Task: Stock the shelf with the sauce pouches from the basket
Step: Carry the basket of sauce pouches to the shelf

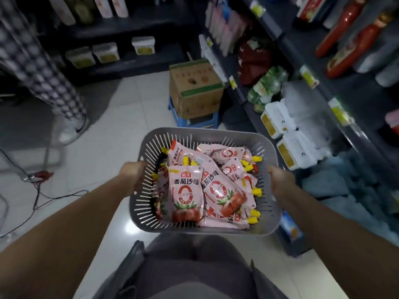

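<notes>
Left hand (133, 175) and right hand (280, 180) grip the basket's (149, 203) side edges; pouches (186, 193) fill it, so the shelf (287, 45) job looks barely begun.

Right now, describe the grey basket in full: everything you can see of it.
The basket is grey, plastic-looking and rectangular with rounded corners. Its sloping walls are cut by narrow vertical slits under a smooth rim. It is held up above the tiled floor, beside the store shelving. The left hand grips its left rim and the right hand grips its right rim. Pink sauce pouches with yellow caps lie heaped inside.
</notes>
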Motion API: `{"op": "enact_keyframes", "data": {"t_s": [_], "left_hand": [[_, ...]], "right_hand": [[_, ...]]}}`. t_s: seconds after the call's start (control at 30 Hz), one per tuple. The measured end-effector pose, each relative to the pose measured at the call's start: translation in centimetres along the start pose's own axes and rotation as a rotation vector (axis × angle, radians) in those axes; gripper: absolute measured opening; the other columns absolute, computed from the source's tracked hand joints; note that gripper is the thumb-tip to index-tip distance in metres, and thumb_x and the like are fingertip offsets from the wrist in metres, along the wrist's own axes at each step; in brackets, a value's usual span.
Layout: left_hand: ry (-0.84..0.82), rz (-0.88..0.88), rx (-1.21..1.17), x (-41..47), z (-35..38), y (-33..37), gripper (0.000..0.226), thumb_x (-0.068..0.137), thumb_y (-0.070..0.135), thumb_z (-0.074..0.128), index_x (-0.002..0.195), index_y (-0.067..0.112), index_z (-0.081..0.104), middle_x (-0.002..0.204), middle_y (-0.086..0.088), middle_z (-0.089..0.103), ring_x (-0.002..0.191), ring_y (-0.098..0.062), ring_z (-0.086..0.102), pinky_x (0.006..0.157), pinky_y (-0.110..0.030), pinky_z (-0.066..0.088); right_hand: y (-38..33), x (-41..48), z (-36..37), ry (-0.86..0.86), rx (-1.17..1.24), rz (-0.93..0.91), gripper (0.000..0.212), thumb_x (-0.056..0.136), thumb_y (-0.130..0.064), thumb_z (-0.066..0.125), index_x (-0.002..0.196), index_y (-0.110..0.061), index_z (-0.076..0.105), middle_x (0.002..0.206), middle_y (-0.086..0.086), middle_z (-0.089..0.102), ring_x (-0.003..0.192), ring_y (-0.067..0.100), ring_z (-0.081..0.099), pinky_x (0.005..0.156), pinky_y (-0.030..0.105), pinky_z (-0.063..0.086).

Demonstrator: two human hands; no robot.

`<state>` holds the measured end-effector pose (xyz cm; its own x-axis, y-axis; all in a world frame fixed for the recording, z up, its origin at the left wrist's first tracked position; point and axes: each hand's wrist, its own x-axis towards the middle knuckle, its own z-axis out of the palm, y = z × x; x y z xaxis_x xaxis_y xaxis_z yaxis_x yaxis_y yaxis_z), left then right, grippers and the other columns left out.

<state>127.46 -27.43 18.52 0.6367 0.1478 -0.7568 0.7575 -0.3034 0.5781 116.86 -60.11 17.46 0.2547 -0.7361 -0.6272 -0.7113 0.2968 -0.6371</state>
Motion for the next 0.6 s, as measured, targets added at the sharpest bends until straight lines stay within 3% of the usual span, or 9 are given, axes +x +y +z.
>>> {"op": "enact_keyframes", "data": {"t_s": [0.17, 0.23, 0.3, 0.43, 0.53, 0.6], "left_hand": [[0.028, -0.025, -0.037, 4.5, 1.3, 8.0, 0.040, 0.093, 0.017, 0.049, 0.055, 0.011, 0.039, 0.022, 0.005, 0.034, 0.015, -0.007, 0.028, 0.029, -0.006, 0.022], [0.048, -0.038, -0.045, 6.7, 1.9, 11.2, 0.039, 0.093, 0.018, 0.050, 0.056, 0.010, 0.041, 0.022, 0.005, 0.035, 0.015, -0.007, 0.029, 0.028, -0.006, 0.022], [0.049, -0.051, -0.049, 9.0, 2.6, 14.3, 0.037, 0.092, 0.017, 0.050, 0.056, 0.010, 0.042, 0.023, 0.006, 0.035, 0.015, -0.007, 0.029, 0.028, -0.006, 0.022], [0.052, -0.072, -0.078, 13.3, 4.6, 20.5, 0.038, 0.093, 0.018, 0.050, 0.057, 0.010, 0.041, 0.023, 0.006, 0.037, 0.015, -0.007, 0.031, 0.026, -0.008, 0.023], [0.055, -0.092, -0.109, 16.4, 5.8, 24.8, 0.039, 0.094, 0.020, 0.051, 0.057, 0.011, 0.042, 0.023, 0.005, 0.037, 0.015, -0.007, 0.032, 0.026, -0.008, 0.023], [0.067, -0.099, -0.129, 18.7, 6.5, 27.5, 0.041, 0.094, 0.021, 0.050, 0.055, 0.012, 0.041, 0.023, 0.005, 0.036, 0.015, -0.007, 0.029, 0.028, -0.006, 0.023]], "right_hand": [[-8.4, 4.8, 4.5, -0.095, -0.066, -0.029, 0.032, 0.084, -0.020, 0.053, 0.056, -0.012, 0.041, 0.038, 0.001, 0.041, 0.045, 0.018, 0.034, 0.047, 0.023, 0.027], [-11.5, 7.0, 6.6, -0.061, -0.061, -0.011, 0.020, 0.081, -0.021, 0.056, 0.069, -0.004, 0.053, 0.059, 0.009, 0.053, 0.053, 0.021, 0.044, 0.051, 0.026, 0.033], [-14.6, 9.3, 8.7, -0.025, -0.066, 0.001, 0.027, 0.078, -0.023, 0.058, 0.092, 0.000, 0.059, 0.081, 0.014, 0.060, 0.065, 0.024, 0.052, 0.054, 0.028, 0.037], [-20.5, 14.2, 12.7, -0.097, 0.004, 0.004, 0.038, 0.083, -0.013, 0.057, 0.111, 0.012, 0.057, 0.076, 0.013, 0.050, 0.063, 0.023, 0.047, 0.051, 0.026, 0.033], [-25.7, 17.3, 15.6, -0.131, 0.007, 0.012, 0.015, 0.081, -0.014, 0.061, 0.088, -0.001, 0.063, 0.069, 0.009, 0.055, 0.057, 0.021, 0.050, 0.052, 0.027, 0.039], [-28.5, 20.1, 17.7, -0.136, -0.018, 0.009, 0.011, 0.077, -0.016, 0.063, 0.077, -0.005, 0.059, 0.077, 0.014, 0.062, 0.062, 0.025, 0.056, 0.055, 0.028, 0.044]]}}
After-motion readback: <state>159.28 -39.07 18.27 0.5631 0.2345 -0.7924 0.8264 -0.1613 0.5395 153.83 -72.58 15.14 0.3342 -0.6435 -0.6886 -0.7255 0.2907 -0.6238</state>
